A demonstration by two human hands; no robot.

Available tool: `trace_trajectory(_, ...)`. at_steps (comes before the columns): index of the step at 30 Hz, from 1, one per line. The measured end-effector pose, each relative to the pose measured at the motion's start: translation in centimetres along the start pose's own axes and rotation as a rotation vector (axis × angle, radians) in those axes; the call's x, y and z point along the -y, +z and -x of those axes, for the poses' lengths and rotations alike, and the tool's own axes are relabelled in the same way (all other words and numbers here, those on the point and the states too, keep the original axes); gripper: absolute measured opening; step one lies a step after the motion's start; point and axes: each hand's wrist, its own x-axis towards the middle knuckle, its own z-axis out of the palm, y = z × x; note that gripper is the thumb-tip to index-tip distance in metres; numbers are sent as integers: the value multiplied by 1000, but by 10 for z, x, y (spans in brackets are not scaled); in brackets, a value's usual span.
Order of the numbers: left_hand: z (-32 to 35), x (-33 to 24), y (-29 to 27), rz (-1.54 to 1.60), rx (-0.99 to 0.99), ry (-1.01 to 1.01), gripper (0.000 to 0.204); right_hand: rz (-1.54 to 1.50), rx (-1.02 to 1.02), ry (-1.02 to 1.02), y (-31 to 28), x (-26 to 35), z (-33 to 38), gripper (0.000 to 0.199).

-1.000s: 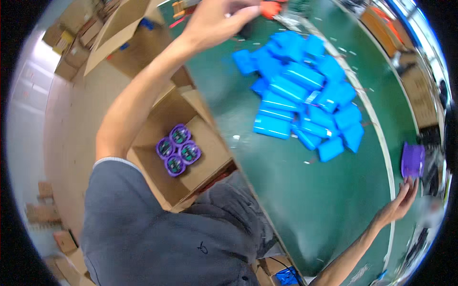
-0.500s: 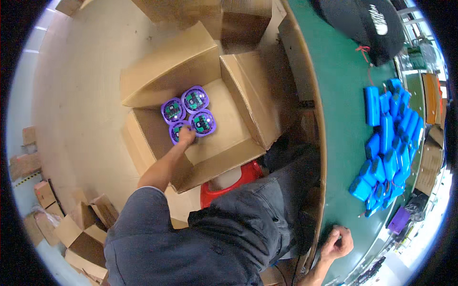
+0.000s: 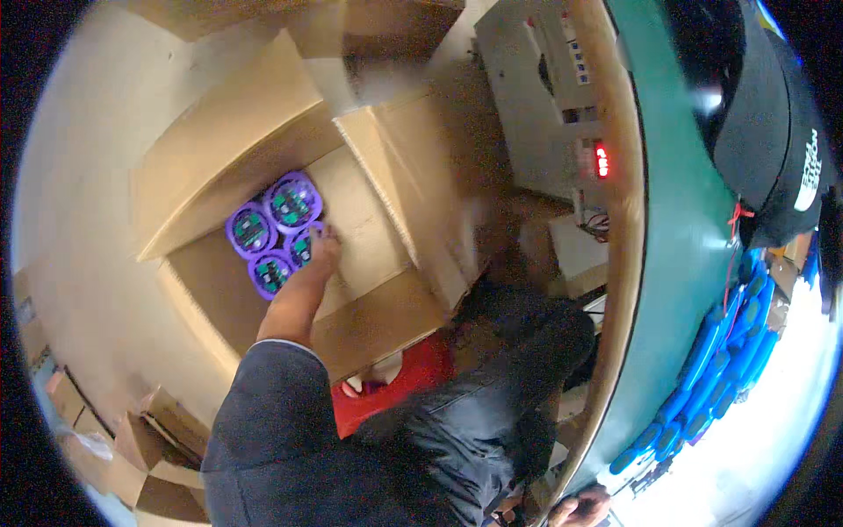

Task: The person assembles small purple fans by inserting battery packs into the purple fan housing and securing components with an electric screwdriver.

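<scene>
Inside an open cardboard box [image 3: 378, 321], several round purple housings with green circuit boards sit close together on the bottom. My left hand [image 3: 325, 250] reaches into the box, its fingers curled over the edge of the purple housing [image 3: 301, 249] nearest the box's middle and partly covering it. Touching that one are the far purple housing [image 3: 293, 201], the left purple housing [image 3: 250, 229] and the near purple housing [image 3: 270, 273]. At the lower rim, my right hand [image 3: 581, 508] rests by the green table's edge with fingers curled, nothing visible in them.
The box stands by a red stool [image 3: 395, 391]. To the right runs a green table [image 3: 672, 263] bearing blue packs [image 3: 720, 369] and a black cap [image 3: 781, 132]. Below its edge sits a grey metal cabinet [image 3: 536, 105] with a red display. More cartons [image 3: 167, 439] stand at left.
The view has swung, so the box appears further left and the blue packs further right. My left hand has shifted from the near purple housing to the one beside it on the right.
</scene>
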Motion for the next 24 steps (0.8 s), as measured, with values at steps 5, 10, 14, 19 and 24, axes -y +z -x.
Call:
trace_trajectory(5, -7, 19, -5, -105, 141, 85, 39, 645, 569, -731, 35, 48, -28, 36)
trace_trajectory(10, -12, 7, 16, -131, -116, 330, 27, 579, 591, -500, 57, 65, -21, 35)
trace_trajectory(14, -15, 17, 67, -125, -180, 539, 19, 610, 621, -357, 28, 36, -18, 42)
trace_trajectory(19, 77, 2, -61, -85, -505, 632, 24, 501, 554, -693, 40, 26, -24, 31)
trace_trajectory(24, 148, 10, -130, -23, -599, 476, 34, 498, 582, -526, 53, 51, -25, 30)
